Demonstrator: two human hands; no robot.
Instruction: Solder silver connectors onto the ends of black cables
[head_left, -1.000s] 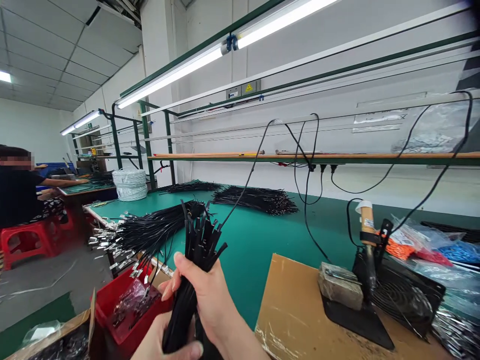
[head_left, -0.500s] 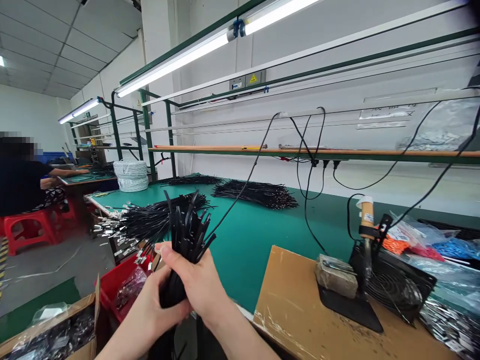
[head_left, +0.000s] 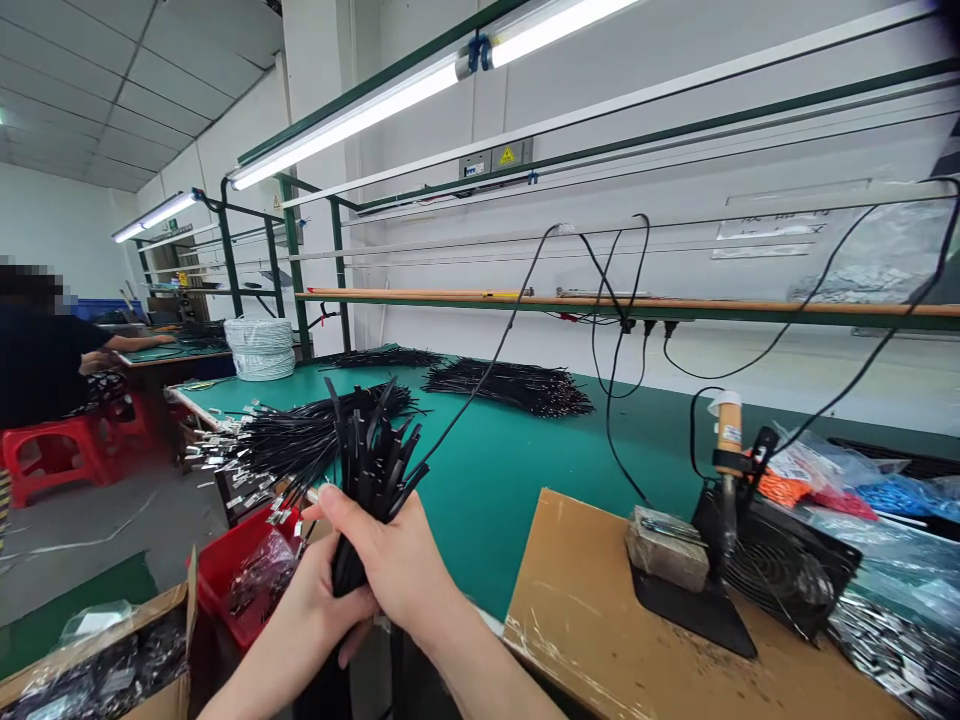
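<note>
A thick bundle of black cables stands nearly upright in both hands, its loose ends fanning out at the top. My left hand is closed around the lower part of the bundle. Just above it, my right hand wraps the bundle from the right, thumb across the front. Behind the hands to the left lies a pile of black cables with silvery-white connector ends. Farther back on the green table rests another pile of black cables.
Cardboard at the right carries a metal block, a wooden-handled tool and a black fan. A red bin and a carton sit lower left. A white coil stands behind. A person sits far left.
My left hand has shifted slightly on the lower bundle, and fingers now show beneath it. The bundle stays held in both hands. The view has moved a little.
</note>
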